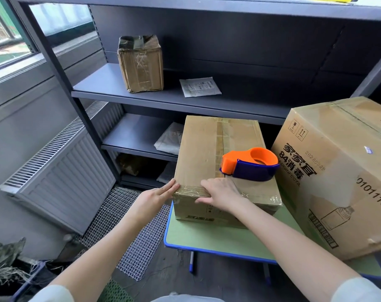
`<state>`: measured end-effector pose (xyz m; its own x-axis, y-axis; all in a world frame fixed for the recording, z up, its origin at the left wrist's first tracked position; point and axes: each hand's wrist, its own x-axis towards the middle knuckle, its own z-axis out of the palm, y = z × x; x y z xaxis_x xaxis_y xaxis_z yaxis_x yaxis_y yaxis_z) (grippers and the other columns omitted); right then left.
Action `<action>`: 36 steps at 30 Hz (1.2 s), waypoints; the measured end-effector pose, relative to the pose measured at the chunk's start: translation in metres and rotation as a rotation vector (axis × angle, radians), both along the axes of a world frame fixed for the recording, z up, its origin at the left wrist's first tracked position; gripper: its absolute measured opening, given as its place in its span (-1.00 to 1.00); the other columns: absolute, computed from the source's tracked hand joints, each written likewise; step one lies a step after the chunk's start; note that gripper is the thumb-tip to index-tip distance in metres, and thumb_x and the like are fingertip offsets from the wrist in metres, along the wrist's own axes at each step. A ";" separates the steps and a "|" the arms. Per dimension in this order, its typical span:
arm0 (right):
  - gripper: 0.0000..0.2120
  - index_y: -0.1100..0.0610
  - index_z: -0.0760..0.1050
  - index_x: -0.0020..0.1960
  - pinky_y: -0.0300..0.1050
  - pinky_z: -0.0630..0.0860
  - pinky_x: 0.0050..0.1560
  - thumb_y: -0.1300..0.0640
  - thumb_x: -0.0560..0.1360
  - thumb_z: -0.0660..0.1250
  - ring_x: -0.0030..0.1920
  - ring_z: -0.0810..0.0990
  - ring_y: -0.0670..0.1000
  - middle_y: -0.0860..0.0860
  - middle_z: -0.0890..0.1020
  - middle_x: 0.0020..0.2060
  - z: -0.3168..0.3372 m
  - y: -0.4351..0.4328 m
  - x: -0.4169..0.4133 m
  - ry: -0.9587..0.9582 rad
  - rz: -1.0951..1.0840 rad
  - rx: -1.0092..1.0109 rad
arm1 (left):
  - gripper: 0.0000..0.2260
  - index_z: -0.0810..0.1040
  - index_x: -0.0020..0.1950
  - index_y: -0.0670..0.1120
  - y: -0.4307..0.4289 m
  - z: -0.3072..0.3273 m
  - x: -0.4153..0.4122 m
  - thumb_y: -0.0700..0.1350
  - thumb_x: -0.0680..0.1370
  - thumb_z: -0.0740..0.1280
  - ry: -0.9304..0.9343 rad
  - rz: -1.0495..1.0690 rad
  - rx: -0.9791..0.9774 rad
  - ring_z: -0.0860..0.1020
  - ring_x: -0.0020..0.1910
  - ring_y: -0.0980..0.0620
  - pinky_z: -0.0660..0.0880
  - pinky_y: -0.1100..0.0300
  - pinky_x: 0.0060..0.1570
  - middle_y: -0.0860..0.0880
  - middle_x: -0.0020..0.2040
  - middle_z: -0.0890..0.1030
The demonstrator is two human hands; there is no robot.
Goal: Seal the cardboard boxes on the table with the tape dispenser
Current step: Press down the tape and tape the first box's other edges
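A medium cardboard box (200, 149) sits on the green table (218, 238), with tape along its top seam and across its near edge. The orange and blue tape dispenser (250, 165) lies on the box's top, near the right side. My left hand (159, 196) presses flat with straight fingers against the box's near left corner. My right hand (220, 195) lies over the near top edge, fingers bent down onto the front face, pressing the tape. A larger printed cardboard box (337, 175) stands tilted on the table to the right, touching the smaller one.
A grey metal shelf unit (185, 101) stands right behind the table, holding a small taped box (141, 64) and a white packet (200, 87). A radiator (61, 173) lines the left wall. A white mesh mat (128, 232) lies on the floor.
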<state>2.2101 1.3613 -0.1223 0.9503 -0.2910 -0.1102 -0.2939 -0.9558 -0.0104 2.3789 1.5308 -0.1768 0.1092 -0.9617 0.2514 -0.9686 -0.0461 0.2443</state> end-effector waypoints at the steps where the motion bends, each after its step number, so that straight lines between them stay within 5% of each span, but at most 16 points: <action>1: -0.58 0.09 0.23 -0.11 -0.10 0.27 -0.22 -0.28 0.49 0.17 0.00 0.54 0.12 0.07 0.58 -0.03 0.000 0.000 0.000 0.000 -0.001 0.000 | -0.08 0.37 0.39 -0.03 0.001 0.000 0.000 -0.49 0.07 0.44 -0.001 -0.005 0.022 0.62 -0.34 0.01 0.50 0.28 -0.50 -0.04 0.33 0.49; 4: -0.56 0.10 0.25 -0.12 -0.09 0.27 -0.24 -0.30 0.50 0.13 -0.04 0.55 0.12 0.08 0.59 -0.07 0.000 -0.001 -0.002 -0.022 0.005 0.000 | -0.11 0.31 0.40 0.03 0.001 -0.002 0.001 -0.43 0.14 0.48 0.013 -0.007 0.005 0.64 -0.27 0.03 0.52 0.28 -0.47 0.02 0.35 0.47; 10: -0.58 0.10 0.26 -0.14 -0.10 0.27 -0.26 -0.28 0.54 0.06 -0.09 0.54 0.10 0.06 0.57 -0.11 0.002 0.000 -0.004 -0.046 -0.020 0.018 | -0.17 0.53 0.29 -0.07 -0.004 0.002 0.001 -0.49 0.04 0.48 0.002 0.003 -0.050 0.62 -0.29 0.07 0.53 0.30 -0.39 -0.01 0.26 0.55; 12: -0.58 0.10 0.26 -0.14 -0.10 0.29 -0.26 -0.27 0.54 0.07 -0.12 0.53 0.09 0.05 0.55 -0.15 0.002 0.001 -0.005 -0.040 -0.031 0.019 | -0.30 0.52 0.29 -0.08 -0.003 0.005 0.001 -0.42 0.17 0.48 -0.017 -0.025 -0.057 0.64 -0.24 0.04 0.56 0.26 -0.36 -0.04 0.26 0.56; 14: -0.60 0.10 0.27 -0.15 -0.08 0.35 -0.26 -0.24 0.55 0.08 -0.16 0.49 0.07 0.02 0.49 -0.20 0.004 0.001 -0.007 -0.036 -0.046 0.054 | -0.68 0.54 0.25 -0.11 -0.002 0.010 -0.001 -0.19 0.49 0.31 -0.063 -0.029 -0.108 0.65 -0.13 0.02 0.59 0.21 -0.27 -0.03 0.25 0.57; 16: -0.65 0.09 0.29 -0.17 -0.05 0.41 -0.22 -0.18 0.57 0.11 -0.18 0.46 0.04 -0.02 0.45 -0.22 0.009 -0.001 -0.011 -0.042 -0.069 0.131 | -0.62 0.60 0.15 -0.15 -0.004 0.013 -0.004 -0.04 0.63 0.04 -0.113 0.009 -0.178 0.64 -0.09 0.01 0.59 0.17 -0.20 -0.02 0.18 0.61; 19: -0.74 0.11 0.32 -0.17 -0.14 0.35 -0.28 -0.05 0.59 0.14 -0.20 0.45 0.02 -0.01 0.47 -0.20 0.022 -0.005 -0.023 -0.117 -0.098 0.236 | -0.62 0.64 0.02 -0.19 -0.015 0.021 -0.014 -0.07 0.62 0.06 -0.158 0.068 -0.262 0.61 -0.07 -0.03 0.58 0.12 -0.11 -0.02 0.09 0.65; 24: -0.85 0.20 0.51 -0.18 -0.08 0.51 -0.25 0.18 0.36 0.45 -0.23 0.52 0.08 0.07 0.54 -0.24 0.029 -0.019 -0.046 -0.457 -0.217 -0.150 | -0.71 0.64 -0.05 -0.15 -0.050 0.032 -0.038 -0.10 0.53 0.13 -0.101 0.030 -0.234 0.64 -0.12 0.00 0.58 0.19 -0.16 0.00 -0.08 0.69; 27: -0.66 0.23 0.52 0.01 0.05 0.52 -0.02 0.11 0.32 0.49 -0.03 0.56 0.16 0.15 0.58 -0.06 0.033 -0.037 -0.060 -0.393 -0.387 -0.230 | -0.72 0.62 -0.09 -0.09 -0.068 0.042 -0.060 -0.05 0.50 0.12 -0.001 0.064 -0.164 0.62 -0.28 0.02 0.50 0.24 -0.45 0.03 -0.31 0.65; 30: -0.48 0.20 0.27 0.39 0.06 0.21 0.38 0.02 0.52 0.29 0.32 0.37 0.15 0.13 0.44 0.28 0.032 -0.052 -0.073 -0.215 -0.469 -0.185 | -0.63 0.64 -0.05 -0.06 -0.081 0.048 -0.079 0.03 0.51 0.06 0.062 0.087 -0.145 0.61 -0.20 0.06 0.51 0.21 -0.41 0.02 -0.25 0.65; 33: -0.47 0.16 0.13 0.47 0.01 0.15 0.41 0.14 0.57 0.23 0.32 0.39 0.10 0.09 0.44 0.31 0.032 -0.058 -0.078 -0.187 -0.484 -0.115 | -0.62 0.64 -0.03 -0.05 -0.091 0.048 -0.091 0.06 0.52 0.06 0.064 0.054 -0.111 0.58 -0.07 0.04 0.52 0.18 -0.35 0.04 -0.14 0.66; 36: -0.54 0.16 0.24 0.41 -0.03 0.23 0.36 0.20 0.55 0.27 0.25 0.45 0.08 0.07 0.50 0.24 0.037 -0.060 -0.080 -0.220 -0.492 -0.091 | -0.64 0.62 0.06 -0.05 -0.097 0.046 -0.102 0.03 0.54 0.08 0.094 0.027 -0.061 0.53 0.07 0.03 0.55 0.11 -0.17 0.07 0.02 0.64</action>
<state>2.1304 1.3011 -0.0854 0.6971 -0.7064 0.1223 -0.7071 -0.7057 -0.0456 2.2771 1.4333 -0.1313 0.1610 -0.9414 0.2964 -0.9398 -0.0546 0.3373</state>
